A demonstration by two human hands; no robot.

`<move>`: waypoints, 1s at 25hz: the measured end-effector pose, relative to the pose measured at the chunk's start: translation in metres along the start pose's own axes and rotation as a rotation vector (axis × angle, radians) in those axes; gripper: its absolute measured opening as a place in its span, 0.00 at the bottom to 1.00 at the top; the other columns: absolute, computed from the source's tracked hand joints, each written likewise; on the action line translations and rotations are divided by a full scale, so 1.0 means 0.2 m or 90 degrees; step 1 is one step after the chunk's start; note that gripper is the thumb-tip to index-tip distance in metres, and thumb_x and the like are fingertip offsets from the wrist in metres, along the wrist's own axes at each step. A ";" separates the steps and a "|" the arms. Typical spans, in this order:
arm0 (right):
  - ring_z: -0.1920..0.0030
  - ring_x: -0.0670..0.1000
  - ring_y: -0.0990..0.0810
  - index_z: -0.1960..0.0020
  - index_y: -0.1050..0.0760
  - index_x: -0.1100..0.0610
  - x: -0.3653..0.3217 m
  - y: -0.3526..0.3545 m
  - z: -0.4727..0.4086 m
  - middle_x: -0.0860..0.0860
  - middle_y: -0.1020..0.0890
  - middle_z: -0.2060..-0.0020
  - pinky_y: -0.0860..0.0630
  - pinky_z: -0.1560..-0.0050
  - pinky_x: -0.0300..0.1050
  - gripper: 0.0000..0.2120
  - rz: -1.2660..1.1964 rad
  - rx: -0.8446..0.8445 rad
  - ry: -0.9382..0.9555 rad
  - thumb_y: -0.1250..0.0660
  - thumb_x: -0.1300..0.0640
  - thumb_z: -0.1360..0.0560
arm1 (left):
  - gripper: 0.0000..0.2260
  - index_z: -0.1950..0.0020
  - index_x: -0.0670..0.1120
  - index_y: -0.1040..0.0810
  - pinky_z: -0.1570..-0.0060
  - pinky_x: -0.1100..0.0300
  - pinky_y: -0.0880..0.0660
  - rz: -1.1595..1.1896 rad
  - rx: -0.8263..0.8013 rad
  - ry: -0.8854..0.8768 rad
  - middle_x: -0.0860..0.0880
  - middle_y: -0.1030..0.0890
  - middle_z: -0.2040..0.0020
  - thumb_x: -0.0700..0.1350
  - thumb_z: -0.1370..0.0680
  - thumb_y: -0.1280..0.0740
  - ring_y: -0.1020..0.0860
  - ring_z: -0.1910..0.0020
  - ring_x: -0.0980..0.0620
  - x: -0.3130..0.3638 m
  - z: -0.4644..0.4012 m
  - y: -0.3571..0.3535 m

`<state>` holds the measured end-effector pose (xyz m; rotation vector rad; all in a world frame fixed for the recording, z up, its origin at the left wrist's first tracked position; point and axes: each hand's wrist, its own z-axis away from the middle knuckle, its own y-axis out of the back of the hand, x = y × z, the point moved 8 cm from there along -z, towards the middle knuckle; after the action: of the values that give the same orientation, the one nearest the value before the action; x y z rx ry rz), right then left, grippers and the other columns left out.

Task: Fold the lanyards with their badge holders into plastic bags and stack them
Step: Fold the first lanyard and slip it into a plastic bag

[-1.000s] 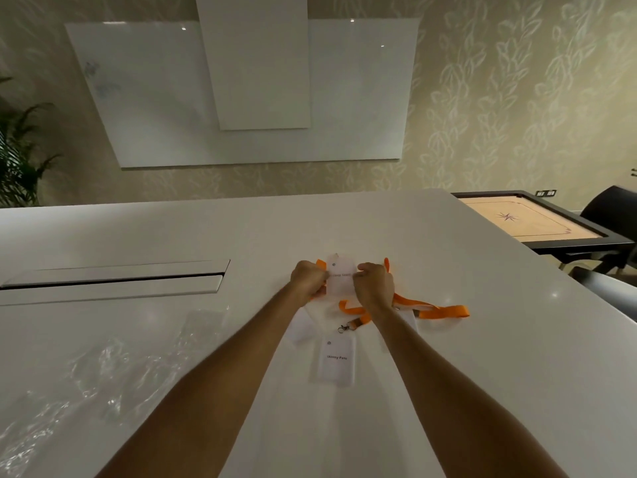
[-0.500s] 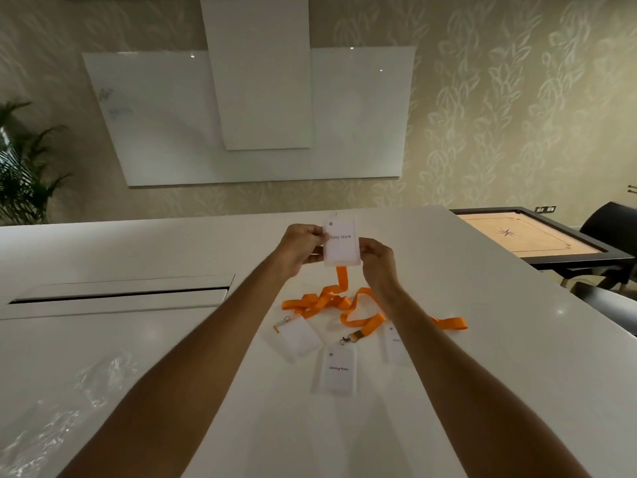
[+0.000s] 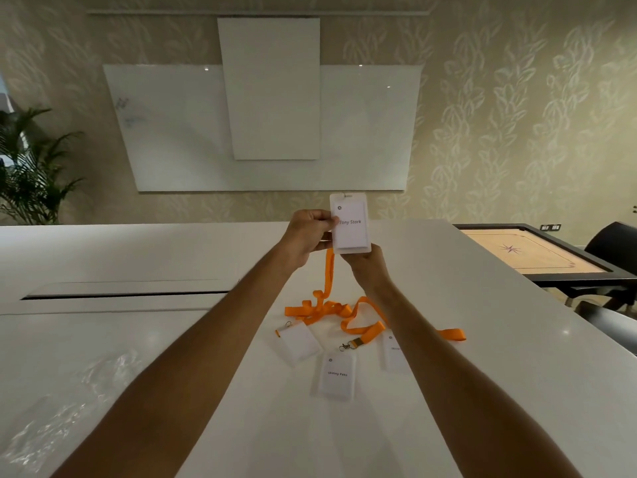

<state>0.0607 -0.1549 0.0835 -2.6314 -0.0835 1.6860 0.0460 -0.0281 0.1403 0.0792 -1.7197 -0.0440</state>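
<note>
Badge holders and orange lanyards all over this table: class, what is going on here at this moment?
A person holds one badge holder, printed "Tony Stark", up above the white table. The left hand pinches its left edge and the right hand grips its bottom edge. Its orange lanyard hangs down to a tangle of lanyards on the table. Three more badge holders lie flat near that tangle. Clear plastic bags lie to the left, and nothing visible is bagged yet.
</note>
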 end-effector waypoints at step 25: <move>0.76 0.47 0.31 0.49 0.24 0.59 -0.02 -0.09 0.13 0.52 0.27 0.74 0.31 0.75 0.38 0.11 0.068 0.007 0.009 0.42 0.54 0.19 | 0.08 0.61 0.47 0.22 0.50 0.41 0.21 -0.009 0.173 -0.149 0.45 0.18 0.56 0.36 0.24 0.34 0.19 0.52 0.40 0.21 -0.08 0.18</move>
<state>0.0353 -0.1380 0.0783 -2.6841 0.0675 1.6934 0.0543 0.0037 0.1873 0.2963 -1.9510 0.1766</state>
